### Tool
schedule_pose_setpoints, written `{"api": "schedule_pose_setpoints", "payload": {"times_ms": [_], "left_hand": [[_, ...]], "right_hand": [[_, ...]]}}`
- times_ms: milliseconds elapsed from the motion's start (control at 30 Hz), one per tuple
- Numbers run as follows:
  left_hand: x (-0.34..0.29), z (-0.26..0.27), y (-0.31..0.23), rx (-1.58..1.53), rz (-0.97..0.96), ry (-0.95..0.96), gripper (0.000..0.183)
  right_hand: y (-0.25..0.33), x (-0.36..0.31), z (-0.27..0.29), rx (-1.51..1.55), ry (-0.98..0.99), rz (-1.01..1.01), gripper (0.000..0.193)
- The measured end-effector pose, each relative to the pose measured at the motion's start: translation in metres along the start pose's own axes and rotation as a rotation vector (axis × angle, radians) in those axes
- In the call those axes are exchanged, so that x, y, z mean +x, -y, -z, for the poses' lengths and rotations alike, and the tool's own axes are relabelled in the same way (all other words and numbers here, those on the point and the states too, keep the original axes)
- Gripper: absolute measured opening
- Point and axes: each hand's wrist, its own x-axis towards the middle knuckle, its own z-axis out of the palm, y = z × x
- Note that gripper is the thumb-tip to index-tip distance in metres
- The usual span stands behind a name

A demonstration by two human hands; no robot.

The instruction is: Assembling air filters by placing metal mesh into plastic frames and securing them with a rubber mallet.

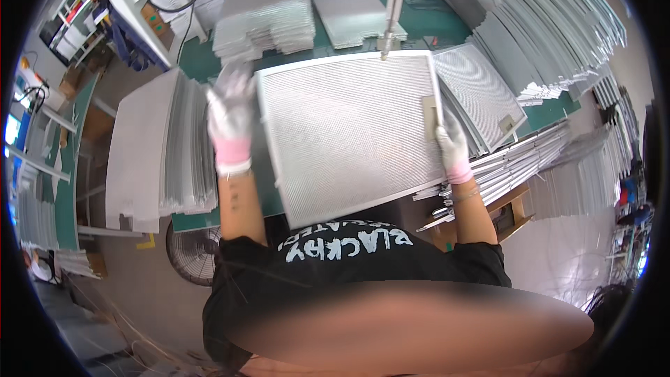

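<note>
A large rectangular mesh filter panel (349,126) with a thin silver-white frame is tilted in front of me above the green bench. On its right edge, beside a small beige patch, my right hand (452,145) is closed, wearing a white glove with a pink cuff. My left hand (232,115), gloved the same way, is raised just off the panel's left edge. Its fingers look stretched out, though motion blurs them. Close above the panel's far edge hangs a vertical metal tool (394,7); I cannot tell whether its tip touches the frame.
Upright panels (143,153) are packed to my left. Flat stacks (265,21) and another pile (352,14) lie on the green bench (426,24). A framed panel (478,91) and long leaning rows (537,35) crowd the right. A floor fan (192,251) stands below left.
</note>
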Motion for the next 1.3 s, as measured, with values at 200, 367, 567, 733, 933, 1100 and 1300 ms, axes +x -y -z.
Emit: {"api": "schedule_pose_setpoints", "payload": {"times_ms": [200,367,567,733,933,1100,1300], "left_hand": [[-0.127,-0.035,-0.11,1.888,-0.759,0.184,0.043],[-0.131,0.014,-0.205,2.925,-0.018,-0.571,0.058],[-0.115,0.033,-0.226,2.58,0.405,-0.471,0.072],[-0.108,0.033,-0.235,2.466,0.495,-0.429,0.081],[-0.107,0.029,-0.241,2.521,0.534,-0.418,0.086],[-0.093,0.017,-0.248,2.647,0.587,-0.348,0.085],[-0.074,-0.026,-0.299,2.753,0.683,-0.104,0.071]], "right_hand": [[-0.008,-0.005,0.145,-0.18,-0.703,0.002,0.052],[-0.048,0.047,0.239,0.056,-0.701,0.007,0.042],[-0.08,0.052,0.245,-0.243,-0.772,-0.021,0.042],[-0.092,0.047,0.255,-0.168,-0.775,-0.058,0.047],[-0.034,0.022,0.214,-0.925,-0.597,-0.276,0.071],[-0.054,-0.008,0.221,-1.03,-0.773,-0.119,0.063],[-0.073,-0.069,0.195,-0.795,-0.818,-0.167,0.042]]}}
